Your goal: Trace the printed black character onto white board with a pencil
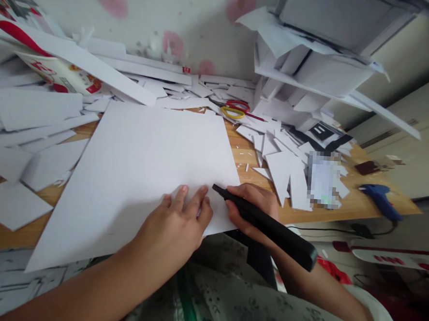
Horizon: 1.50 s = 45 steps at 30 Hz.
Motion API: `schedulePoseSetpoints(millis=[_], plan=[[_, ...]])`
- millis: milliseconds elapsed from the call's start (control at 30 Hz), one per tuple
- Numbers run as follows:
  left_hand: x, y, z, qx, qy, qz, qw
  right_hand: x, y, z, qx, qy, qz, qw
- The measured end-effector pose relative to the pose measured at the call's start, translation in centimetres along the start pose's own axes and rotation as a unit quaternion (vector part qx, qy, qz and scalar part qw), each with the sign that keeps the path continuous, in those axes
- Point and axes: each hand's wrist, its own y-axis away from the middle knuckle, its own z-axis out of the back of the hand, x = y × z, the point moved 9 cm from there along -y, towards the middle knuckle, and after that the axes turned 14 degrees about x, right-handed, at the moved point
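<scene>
A large white foam board sheet [145, 151] lies on the wooden table, its near edge reaching over the front. My left hand [178, 216] rests on the sheet near its front right corner, fingers apart and pressing down, holding nothing. Just beside it, my right hand [251, 206] is closed around a black utility knife [272, 227]. The knife's narrow tip points left, close to my left fingertips and over the sheet. Whether the tip touches the board, I cannot tell.
White offcuts [282, 169] are strewn right, left and behind. Scissors [235, 109] with red and yellow handles lie behind the sheet. A blue glue gun [381, 200] sits at the table's right end. A paper tub [60, 73] stands left; a white board structure [296, 73] rises back right.
</scene>
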Motion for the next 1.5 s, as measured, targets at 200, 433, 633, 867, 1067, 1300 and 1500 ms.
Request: schedulePoseSetpoints(millis=[200, 433, 633, 867, 1067, 1300, 1500], plan=[[0.1, 0.0, -0.2, -0.002, 0.011, 0.006, 1.0, 0.3, 0.8, 0.1, -0.016, 0.015, -0.003, 1.0], [0.2, 0.0, -0.3, 0.009, 0.021, 0.008, 1.0, 0.9, 1.7, 0.4, 0.004, 0.01, 0.031, 0.999], [0.3, -0.1, -0.6, 0.027, 0.013, 0.016, 0.999, 0.9, 2.5, 0.5, 0.011, 0.004, 0.051, 0.999], [0.4, -0.3, -0.8, 0.061, 0.011, 0.023, 0.998, 1.3, 3.8, 0.9, -0.003, 0.007, 0.074, 0.997], [0.3, -0.4, -0.6, 0.078, -0.008, 0.023, 0.997, 1.7, 5.6, 1.6, 0.002, -0.004, 0.088, 0.996], [0.3, -0.5, -0.2, 0.061, -0.023, 0.012, 0.998, 1.8, 8.2, 1.9, 0.001, 0.015, 0.08, 0.997], [-0.1, -0.4, -0.1, 0.064, -0.036, 0.012, 0.997, -1.5, 13.2, 4.6, -0.089, -0.09, -0.104, 0.987]])
